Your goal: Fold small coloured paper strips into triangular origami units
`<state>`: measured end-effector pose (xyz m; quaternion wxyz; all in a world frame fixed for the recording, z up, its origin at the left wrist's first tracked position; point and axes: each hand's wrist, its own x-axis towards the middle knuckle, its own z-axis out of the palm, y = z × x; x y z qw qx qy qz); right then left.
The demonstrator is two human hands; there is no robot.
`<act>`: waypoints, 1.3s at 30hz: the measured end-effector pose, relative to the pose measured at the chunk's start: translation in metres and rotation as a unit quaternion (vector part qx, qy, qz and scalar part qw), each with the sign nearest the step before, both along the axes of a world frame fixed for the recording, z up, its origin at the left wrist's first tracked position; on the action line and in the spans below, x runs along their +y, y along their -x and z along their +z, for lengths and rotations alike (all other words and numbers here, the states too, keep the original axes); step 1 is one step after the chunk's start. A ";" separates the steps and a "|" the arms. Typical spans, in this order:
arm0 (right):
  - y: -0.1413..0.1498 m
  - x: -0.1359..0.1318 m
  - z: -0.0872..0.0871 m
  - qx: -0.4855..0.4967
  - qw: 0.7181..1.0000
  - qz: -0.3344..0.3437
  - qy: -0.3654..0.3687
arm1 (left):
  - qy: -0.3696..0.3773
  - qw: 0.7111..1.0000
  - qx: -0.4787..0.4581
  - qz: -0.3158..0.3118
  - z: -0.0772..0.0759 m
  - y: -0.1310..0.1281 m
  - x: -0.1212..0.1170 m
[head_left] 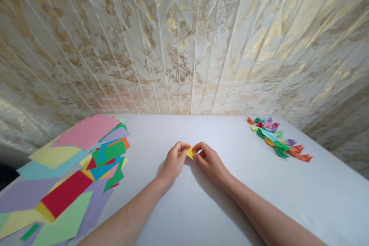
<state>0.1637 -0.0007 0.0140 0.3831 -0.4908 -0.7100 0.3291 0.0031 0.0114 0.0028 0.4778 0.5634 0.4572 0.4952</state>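
Observation:
A small yellow paper piece (190, 151) is pinched between both hands near the middle of the white table (201, 207). My left hand (175, 160) grips its left side with thumb and fingers closed. My right hand (208, 160) pinches its right side, fingers curled. Both forearms reach in from the bottom edge. The paper looks folded, held just above the table.
A loose spread of coloured paper sheets (66, 169) covers the table's left side, with small rectangles (111, 157) on top. A heap of small folded coloured pieces (276, 138) lies at the back right. A gold-patterned white wall (184, 46) stands behind the table.

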 end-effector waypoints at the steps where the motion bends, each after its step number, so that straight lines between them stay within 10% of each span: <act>1: 0.000 0.000 0.001 0.000 1.000 0.004 0.003 | 0.005 1.000 -0.007 0.000 0.000 0.000 0.000; 39: -0.004 -0.001 0.004 -0.038 0.997 0.030 -0.053 | 0.034 0.999 0.004 -0.030 0.008 0.003 0.001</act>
